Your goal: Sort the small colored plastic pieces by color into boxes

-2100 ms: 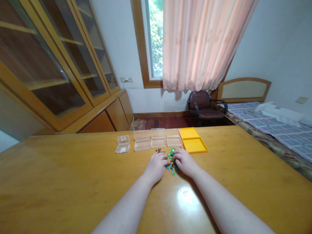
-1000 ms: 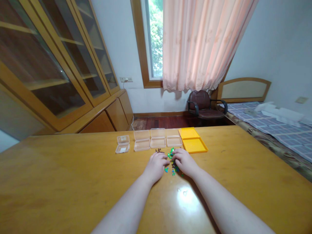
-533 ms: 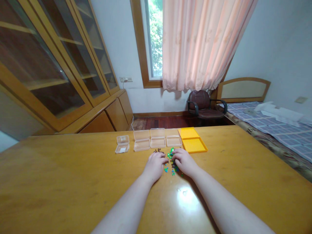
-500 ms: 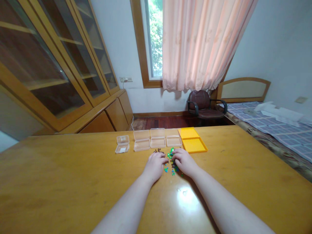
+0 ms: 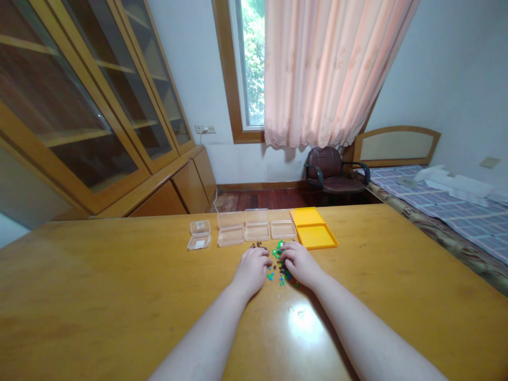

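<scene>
both hands, left hand (image 5: 251, 269) and right hand (image 5: 300, 263), loosely curled palm-down, grasp not discernible; small coloured pieces (image 5: 278, 267) lie between their fingertips, equally near.

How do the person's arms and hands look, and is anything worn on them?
Both forearms are bare, with no sleeves in view. The left hand and the right hand wear no gloves. No watch, ring or bracelet shows, though the fingers are small in the picture.
</scene>
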{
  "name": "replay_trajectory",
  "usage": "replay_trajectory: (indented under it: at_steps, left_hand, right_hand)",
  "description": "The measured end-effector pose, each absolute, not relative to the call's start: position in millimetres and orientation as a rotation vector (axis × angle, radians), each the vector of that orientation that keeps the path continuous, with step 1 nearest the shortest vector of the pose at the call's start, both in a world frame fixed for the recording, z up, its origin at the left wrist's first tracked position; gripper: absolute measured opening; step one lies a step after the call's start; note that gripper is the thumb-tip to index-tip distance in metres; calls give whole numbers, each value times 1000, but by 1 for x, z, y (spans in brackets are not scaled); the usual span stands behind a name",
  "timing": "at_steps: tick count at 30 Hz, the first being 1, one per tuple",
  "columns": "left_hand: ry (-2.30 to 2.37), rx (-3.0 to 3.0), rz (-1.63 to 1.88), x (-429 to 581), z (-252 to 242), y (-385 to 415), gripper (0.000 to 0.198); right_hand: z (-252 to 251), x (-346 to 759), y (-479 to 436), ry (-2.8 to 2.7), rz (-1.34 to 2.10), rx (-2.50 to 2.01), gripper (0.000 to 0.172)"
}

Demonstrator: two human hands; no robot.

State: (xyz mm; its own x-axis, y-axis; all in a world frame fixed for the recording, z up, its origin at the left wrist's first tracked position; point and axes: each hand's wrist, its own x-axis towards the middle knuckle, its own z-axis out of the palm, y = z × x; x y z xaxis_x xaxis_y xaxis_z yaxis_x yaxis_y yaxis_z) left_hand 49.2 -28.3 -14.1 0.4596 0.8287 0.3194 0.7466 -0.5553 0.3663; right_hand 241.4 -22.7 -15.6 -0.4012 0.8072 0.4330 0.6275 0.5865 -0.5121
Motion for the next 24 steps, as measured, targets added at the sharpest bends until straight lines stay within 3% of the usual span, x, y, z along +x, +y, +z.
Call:
replay_trajectory:
  at_steps: [24]
  left_hand:
    - [1278, 2548, 688, 56, -8, -32, 11]
  right_hand:
    - [-16, 241, -22, -2160, 333, -1118, 26]
